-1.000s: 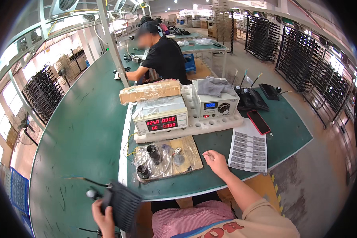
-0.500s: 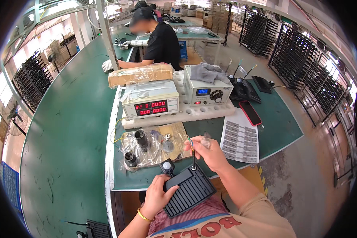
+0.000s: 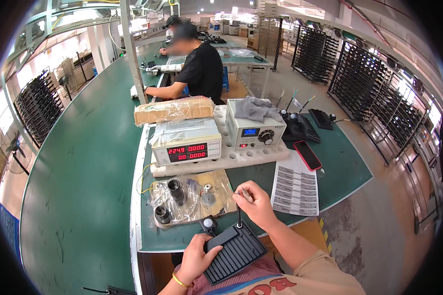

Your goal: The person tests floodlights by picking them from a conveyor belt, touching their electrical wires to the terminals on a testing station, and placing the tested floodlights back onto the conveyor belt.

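Observation:
A black finned floodlight (image 3: 236, 253) rests tilted at my lap, against the bench's near edge. A sensor with a white dome (image 3: 208, 223) is at its upper left corner. My left hand (image 3: 198, 255) grips the floodlight's left side, thumb over the fins. From its top edge a short black cable (image 3: 239, 215) rises to my right hand (image 3: 255, 204), whose fingers are pinched round the cable's upper end. Something small and greyish shows between those fingers, too unclear to name. Beyond lie a black cylindrical socket (image 3: 176, 191) and a shorter black one (image 3: 162, 214), on a plastic-wrapped board (image 3: 216, 196).
Behind the board stand a meter with red digits (image 3: 194, 150) and a box with a dial (image 3: 256, 130), on white foam (image 3: 231, 157). A label sheet (image 3: 295, 189) and red-edged phone (image 3: 307, 156) lie right. More floodlights (image 3: 300, 129) sit behind; a co-worker (image 3: 202, 69) sits farther off.
My right hand's fingers have closed over the cable's wire ends, which showed before. The view has tilted, so the bench sits lower. The meter's red digits have changed. The co-worker's head has shifted.

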Available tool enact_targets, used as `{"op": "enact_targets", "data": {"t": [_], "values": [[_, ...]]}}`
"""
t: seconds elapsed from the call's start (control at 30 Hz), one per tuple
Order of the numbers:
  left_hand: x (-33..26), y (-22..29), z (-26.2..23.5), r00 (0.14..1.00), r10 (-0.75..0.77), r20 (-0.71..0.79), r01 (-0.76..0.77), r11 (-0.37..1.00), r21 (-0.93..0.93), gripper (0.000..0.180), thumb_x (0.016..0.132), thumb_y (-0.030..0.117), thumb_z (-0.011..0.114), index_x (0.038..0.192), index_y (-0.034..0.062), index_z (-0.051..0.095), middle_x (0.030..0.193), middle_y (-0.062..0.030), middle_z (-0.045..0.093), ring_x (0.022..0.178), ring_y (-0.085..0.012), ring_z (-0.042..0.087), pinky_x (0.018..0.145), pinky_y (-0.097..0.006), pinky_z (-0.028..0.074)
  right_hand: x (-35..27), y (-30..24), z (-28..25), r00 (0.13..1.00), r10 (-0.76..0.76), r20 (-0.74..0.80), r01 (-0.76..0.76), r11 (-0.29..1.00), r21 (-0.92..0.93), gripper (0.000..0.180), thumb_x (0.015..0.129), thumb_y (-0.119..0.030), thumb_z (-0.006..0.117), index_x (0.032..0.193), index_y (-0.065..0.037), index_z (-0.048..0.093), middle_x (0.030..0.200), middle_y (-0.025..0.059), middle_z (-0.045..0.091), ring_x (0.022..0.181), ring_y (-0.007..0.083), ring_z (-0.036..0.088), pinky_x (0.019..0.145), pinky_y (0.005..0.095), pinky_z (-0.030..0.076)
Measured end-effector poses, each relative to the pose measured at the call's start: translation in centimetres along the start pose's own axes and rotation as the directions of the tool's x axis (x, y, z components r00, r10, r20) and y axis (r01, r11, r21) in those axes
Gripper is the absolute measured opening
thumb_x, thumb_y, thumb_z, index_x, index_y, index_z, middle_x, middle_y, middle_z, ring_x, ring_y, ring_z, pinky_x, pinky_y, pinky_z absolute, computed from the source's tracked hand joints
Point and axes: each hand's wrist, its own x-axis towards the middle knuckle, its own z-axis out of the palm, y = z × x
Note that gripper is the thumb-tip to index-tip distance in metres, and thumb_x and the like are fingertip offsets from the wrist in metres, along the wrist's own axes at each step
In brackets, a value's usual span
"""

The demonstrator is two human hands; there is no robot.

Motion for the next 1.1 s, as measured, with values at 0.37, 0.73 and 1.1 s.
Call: {"op": "enact_targets", "data": {"t": [0.37,0.73,1.1], "values": [[0.1,0.1,-0.4,0.998,-0.037,0.057,0.039,0.999,-0.028,0.034,0.077,0.02,0.073,0.096,-0.0022,0.056,0.095,-0.0159,0.057,0.089,-0.0337,0.056,0.078,-0.037,0.046,3.2,2.2,-2.9,0.775,-0.531,0.342,0.629,0.596,-0.499,0.03,0.061,-0.001,0.067,0.088,-0.007,0.057,0.09,0.0061,0.061,0.078,0.0282,0.058,0.067,0.0371,0.049],[0.1,-1.5,-0.4,0.998,0.039,-0.043,-0.032,0.987,0.158,0.037,0.075,0.024,0.074,0.097,0.0007,0.056,0.096,-0.0135,0.058,0.084,-0.0328,0.058,0.072,-0.039,0.047,4.8,5.7,1.2,0.961,0.241,0.138,-0.149,0.867,-0.475,0.029,0.083,-0.027,0.06,0.088,0.002,0.06,0.073,0.0204,0.06,0.068,0.0375,0.059,0.063,0.0394,0.045],[0.2,-2.8,-0.3,0.99,0.067,-0.123,-0.044,0.982,0.183,0.039,0.073,0.026,0.075,0.097,0.0019,0.056,0.097,-0.0119,0.058,0.082,-0.0308,0.057,0.072,-0.038,0.046,7.3,6.4,4.2,0.885,0.349,0.309,-0.018,0.688,-0.726,0.028,0.076,-0.027,0.057,0.084,-0.001,0.063,0.082,0.0197,0.064,0.08,0.0388,0.062,0.072,0.0452,0.049]]}}
